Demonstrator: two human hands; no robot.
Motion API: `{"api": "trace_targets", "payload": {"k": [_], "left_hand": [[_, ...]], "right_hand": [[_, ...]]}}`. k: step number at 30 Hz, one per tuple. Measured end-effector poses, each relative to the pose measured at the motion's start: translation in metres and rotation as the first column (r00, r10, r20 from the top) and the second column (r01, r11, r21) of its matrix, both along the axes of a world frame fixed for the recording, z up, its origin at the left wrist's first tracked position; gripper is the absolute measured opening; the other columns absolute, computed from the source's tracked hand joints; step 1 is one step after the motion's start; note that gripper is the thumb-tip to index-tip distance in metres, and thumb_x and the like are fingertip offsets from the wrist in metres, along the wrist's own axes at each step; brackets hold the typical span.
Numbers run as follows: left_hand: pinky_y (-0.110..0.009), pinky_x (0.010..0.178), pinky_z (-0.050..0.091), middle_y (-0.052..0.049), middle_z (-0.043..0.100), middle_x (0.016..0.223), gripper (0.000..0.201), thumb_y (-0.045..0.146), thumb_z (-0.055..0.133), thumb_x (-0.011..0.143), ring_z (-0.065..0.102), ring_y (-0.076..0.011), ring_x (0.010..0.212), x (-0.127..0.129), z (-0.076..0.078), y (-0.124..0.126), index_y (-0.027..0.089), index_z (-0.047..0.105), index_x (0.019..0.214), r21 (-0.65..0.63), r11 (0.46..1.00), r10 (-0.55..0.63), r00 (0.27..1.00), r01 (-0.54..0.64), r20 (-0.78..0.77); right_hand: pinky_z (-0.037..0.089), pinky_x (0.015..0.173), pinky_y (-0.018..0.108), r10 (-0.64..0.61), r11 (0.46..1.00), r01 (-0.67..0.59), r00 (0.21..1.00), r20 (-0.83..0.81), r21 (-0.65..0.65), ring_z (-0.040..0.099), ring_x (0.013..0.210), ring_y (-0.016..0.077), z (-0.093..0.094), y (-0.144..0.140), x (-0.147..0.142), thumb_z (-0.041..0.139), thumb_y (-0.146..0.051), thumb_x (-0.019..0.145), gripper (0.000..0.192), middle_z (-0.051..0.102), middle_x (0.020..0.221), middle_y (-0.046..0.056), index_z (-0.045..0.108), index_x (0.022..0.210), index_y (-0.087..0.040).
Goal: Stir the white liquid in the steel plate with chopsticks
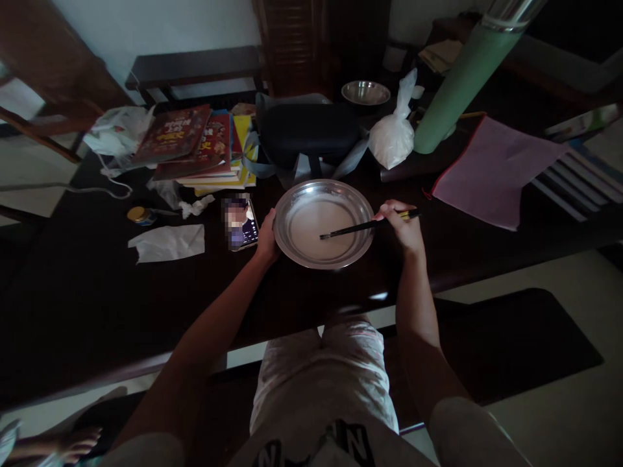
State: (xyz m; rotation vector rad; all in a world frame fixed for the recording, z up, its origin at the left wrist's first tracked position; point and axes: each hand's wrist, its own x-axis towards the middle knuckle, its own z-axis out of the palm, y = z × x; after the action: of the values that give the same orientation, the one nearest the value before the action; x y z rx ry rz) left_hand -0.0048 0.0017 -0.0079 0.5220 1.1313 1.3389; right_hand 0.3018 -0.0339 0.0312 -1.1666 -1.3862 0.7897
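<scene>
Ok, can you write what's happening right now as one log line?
left hand: grips rim of metal plate | right hand: holds chopsticks, tips in white liquid | phone: beside plate

Both forearms are bare from elbow to wrist, with no sleeve, watch or band on either, and the left hand point(267, 239) and right hand point(406, 228) wear no rings or gloves. Low in the middle of the frame, light grey shorts point(324, 383) cover the lap, the cloth faintly speckled. At the bottom edge a garment shows bold dark lettering on pale fabric.
</scene>
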Motion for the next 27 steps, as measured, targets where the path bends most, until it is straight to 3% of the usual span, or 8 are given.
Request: {"api": "trace_targets", "payload": {"k": [3,9,15,21,27], "left_hand": [[-0.037,0.095,0.061,-0.004,0.080,0.085,0.026,0.049,0.074,0.087,0.077,-0.0273,0.103,0.0001,-0.0007,-0.0001,0.023,0.076,0.085,0.000,1.000,0.001,1.000,-0.001,0.002],[-0.036,0.096,0.060,-0.006,0.082,0.092,0.028,0.048,0.073,0.088,0.076,-0.0272,0.107,0.0001,-0.0027,0.0004,0.021,0.077,0.089,0.008,1.000,-0.008,1.000,0.008,0.018],[-0.038,0.094,0.061,-0.005,0.081,0.090,0.029,0.052,0.073,0.087,0.077,-0.0282,0.104,-0.0012,-0.0046,0.0003,0.023,0.076,0.087,0.022,0.999,-0.030,1.000,0.030,-0.006],[-0.040,0.093,0.061,-0.005,0.082,0.088,0.031,0.055,0.074,0.086,0.077,-0.0301,0.105,-0.0020,-0.0082,0.0019,0.024,0.076,0.086,0.027,0.999,-0.034,0.999,0.034,-0.018],[-0.039,0.094,0.062,-0.004,0.082,0.089,0.028,0.052,0.073,0.088,0.077,-0.0286,0.104,-0.0018,-0.0054,0.0020,0.024,0.078,0.089,0.015,0.999,-0.036,0.999,0.036,0.000]], "right_hand": [[0.057,0.073,0.036,0.072,0.997,-0.072,0.997,0.023,0.002,0.073,0.072,0.0197,-0.0006,0.0011,-0.0029,0.076,-0.074,0.081,0.050,0.076,0.070,0.000,0.074,0.066,-0.027],[0.057,0.073,0.036,-0.077,0.997,0.077,0.997,-0.001,0.021,0.070,0.066,0.0189,0.0005,0.0000,0.0008,0.073,-0.075,0.083,0.052,0.072,0.063,-0.001,0.071,0.063,-0.027],[0.057,0.073,0.036,0.068,0.998,-0.068,0.997,0.042,0.002,0.073,0.071,0.0196,-0.0003,0.0021,-0.0021,0.076,-0.075,0.081,0.050,0.076,0.069,0.001,0.073,0.065,-0.027],[0.057,0.073,0.037,-0.107,0.994,0.107,0.994,-0.002,0.028,0.070,0.066,0.0194,-0.0006,-0.0003,0.0019,0.072,-0.076,0.083,0.053,0.072,0.063,-0.001,0.070,0.062,-0.027],[0.057,0.073,0.036,0.059,0.998,-0.060,0.997,0.044,0.002,0.073,0.072,0.0198,0.0003,0.0006,-0.0024,0.076,-0.075,0.081,0.050,0.077,0.070,0.000,0.075,0.065,-0.027]]}}
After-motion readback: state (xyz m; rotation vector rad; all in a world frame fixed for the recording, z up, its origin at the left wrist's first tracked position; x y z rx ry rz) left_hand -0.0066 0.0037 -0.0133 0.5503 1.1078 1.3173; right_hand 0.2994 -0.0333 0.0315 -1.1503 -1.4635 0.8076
